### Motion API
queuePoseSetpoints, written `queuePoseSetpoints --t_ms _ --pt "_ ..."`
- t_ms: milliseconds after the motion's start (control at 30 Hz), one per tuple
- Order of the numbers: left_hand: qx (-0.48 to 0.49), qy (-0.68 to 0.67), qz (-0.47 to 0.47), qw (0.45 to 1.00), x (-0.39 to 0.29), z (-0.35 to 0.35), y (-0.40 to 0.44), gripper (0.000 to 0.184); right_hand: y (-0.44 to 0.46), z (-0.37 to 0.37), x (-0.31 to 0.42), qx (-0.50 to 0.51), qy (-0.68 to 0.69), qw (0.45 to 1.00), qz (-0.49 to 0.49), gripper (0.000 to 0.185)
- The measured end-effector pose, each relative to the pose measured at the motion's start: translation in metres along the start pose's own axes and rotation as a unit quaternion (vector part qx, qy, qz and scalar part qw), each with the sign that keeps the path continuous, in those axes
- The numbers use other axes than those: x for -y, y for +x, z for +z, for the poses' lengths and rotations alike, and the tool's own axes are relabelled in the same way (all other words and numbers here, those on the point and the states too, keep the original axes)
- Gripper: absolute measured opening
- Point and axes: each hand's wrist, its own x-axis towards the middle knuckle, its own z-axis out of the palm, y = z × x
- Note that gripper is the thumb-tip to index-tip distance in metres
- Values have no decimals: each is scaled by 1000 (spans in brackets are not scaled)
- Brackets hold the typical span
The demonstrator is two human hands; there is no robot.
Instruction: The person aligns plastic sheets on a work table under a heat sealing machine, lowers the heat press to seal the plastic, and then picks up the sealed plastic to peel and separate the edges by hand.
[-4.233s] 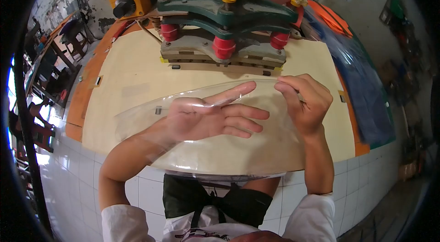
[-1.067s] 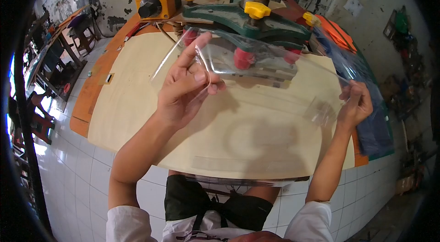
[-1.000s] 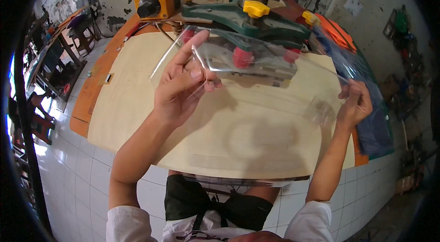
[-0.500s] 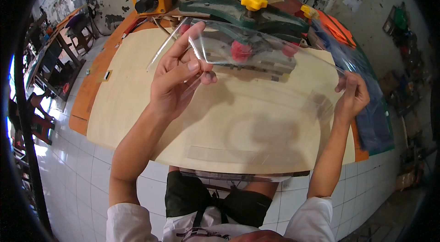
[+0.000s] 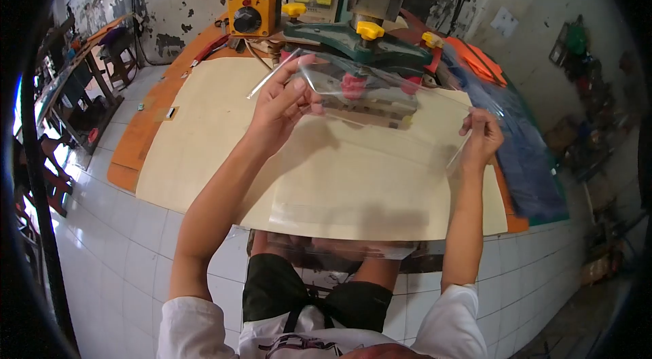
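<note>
A clear plastic sheet point(image 5: 380, 104) hangs between my two hands above the cream work surface point(image 5: 197, 148), its lower part trailing past the front edge. My left hand point(image 5: 282, 101) grips its upper left part between thumb and fingers. On the right, my right hand point(image 5: 481, 135) pinches the sheet's upper right corner. Just beyond the sheet stands a press with a green clamp bar point(image 5: 333, 40) and yellow knobs point(image 5: 370, 31). Red round parts point(image 5: 353, 86) of the press show through the plastic.
A yellow control box point(image 5: 252, 12) with a black dial stands at the back left. Blue plastic sheeting point(image 5: 502, 148) and an orange folded piece point(image 5: 475, 60) lie along the right side. A wooden rim point(image 5: 125, 165) borders the work surface at left.
Both hands still hold the sheet. My right hand has moved left in view, and my left hand slightly right and down, so they are closer together. The camera view has shifted.
</note>
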Motion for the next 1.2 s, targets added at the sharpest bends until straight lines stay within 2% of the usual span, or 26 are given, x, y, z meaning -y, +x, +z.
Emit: queuePoseSetpoints --t_ms 133,167,200,267,300,333,367,400,433,467,500,533,600,633,667,700,767,800,867,933,1000,1067,1133,1167,1200 --pt "-13 28 36 999 -6 -4 -31 56 -21 -6 18 47 -10 999 4 30" --pt "-30 52 36 998 -11 -1 -47 54 -29 -10 23 69 23 997 6 21" --pt "-48 75 34 995 -14 0 -62 53 -35 -13 31 68 25 997 3 21" --pt "-28 87 51 995 -20 -5 -85 46 -43 -18 55 209 -94 973 -6 12" --pt "-43 148 51 987 -26 -6 -96 43 -44 -15 83 273 -169 947 8 11" --pt "-58 210 47 975 -32 -4 -108 39 -48 -13 94 273 -168 947 13 11" --pt "-112 215 17 970 -39 1 -118 26 -52 -10 103 294 -179 939 -2 11" --pt "-112 216 14 970 -44 3 -128 26 -56 -9 111 312 -190 931 -18 11" --pt "-131 438 113 882 -49 4 -136 22 -59 -10 119 311 -189 931 -18 11" --pt "-140 630 212 734 -55 5 -141 18 -59 -12 126 320 -188 927 -46 10" --pt "-195 610 206 740 -59 16 -148 17 -61 -12 134 330 -186 923 -71 10" --pt "-194 610 204 740 -66 17 -153 17 -62 -12 145 329 -186 923 -69 10" --pt "-112 668 330 657 -84 15 -159 20 -62 -11 167 339 -174 919 -98 11" --pt "-79 646 319 689 -93 14 -160 21 -61 -11 175 338 -175 920 -97 11" --pt "-77 646 319 689 -103 13 -160 21 -59 -13 182 333 -168 921 -111 12" --pt "-31 637 306 707 -112 12 -160 21 -57 -14 188 329 -162 922 -124 12" --pt "35 601 272 750 -126 14 -161 21 -54 -15 201 328 -145 927 -110 12" --pt "39 600 273 751 -132 15 -163 21 -53 -15 206 327 -127 931 -97 12" --pt "73 520 227 820 -139 13 -166 22 -52 -15 213 317 -108 936 -106 12" --pt "75 494 250 829 -142 10 -168 23 -51 -14 226 306 -92 940 -118 13" --pt "90 419 229 874 -149 8 -171 25 -49 -14 237 303 -87 942 -116 14" --pt "117 406 242 874 -159 11 -171 24 -47 -15 244 303 -80 943 -113 14" --pt "120 326 166 923 -167 15 -174 22 -44 -18 249 294 -46 954 -45 20" --pt "120 326 168 922 -171 19 -174 22 -42 -19 250 293 -47 954 -47 20" --pt "134 295 159 932 -174 23 -172 22 -40 -20 251 288 -29 957 -5 24"
